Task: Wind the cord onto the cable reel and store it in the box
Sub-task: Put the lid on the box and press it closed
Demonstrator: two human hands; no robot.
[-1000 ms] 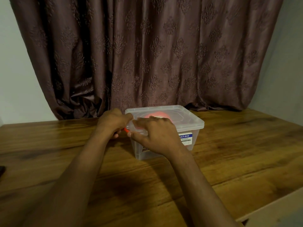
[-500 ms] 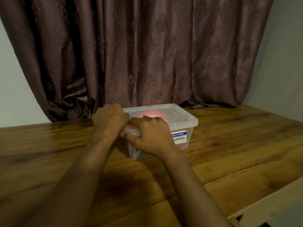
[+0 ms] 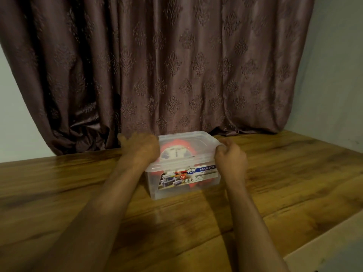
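We now hold the clear plastic box (image 3: 182,173) at both ends: our left hand (image 3: 140,147) lies on the lid's left edge, our right hand (image 3: 230,157), moved over from the left corner, pinches its right rim. The red cable reel (image 3: 176,151) sits inside; only closing remains.

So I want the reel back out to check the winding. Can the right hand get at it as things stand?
Probably not directly. The red cable reel sits inside the clear box under the closed lid. The right hand is at the lid's right edge; the lid must come off first.
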